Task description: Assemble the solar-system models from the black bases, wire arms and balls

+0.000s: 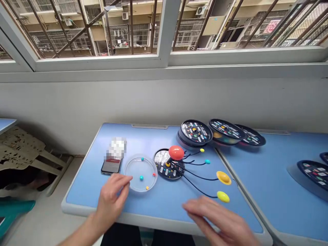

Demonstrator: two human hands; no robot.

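Note:
My left hand (pixel 114 194) is at the near left rim of a clear round dish (pixel 127 184), thumb and index finger drawn together. Any small thing between them is hidden. In the dish lie several small beads: a teal bead (pixel 141 178), a red bead (pixel 154 174) and an orange bead (pixel 147 188) among them. Over the near table edge, my right hand (pixel 215 218) is slightly blurred, its fingertips closed against the thumb; I cannot make out anything there. Ahead of it stands a planet model with a red ball (pixel 176 152), black arms, a yellow ringed planet (pixel 223 177) and a yellow-green oval (pixel 223 196).
The model rests by a printed black disc (pixel 166 171). A phone (pixel 112 166) lies left of the dish. Round black-lidded containers (pixel 196 133) line the wall side, and more printed discs (pixel 315 174) are at far right. A seam (pixel 238 184) divides two blue tables.

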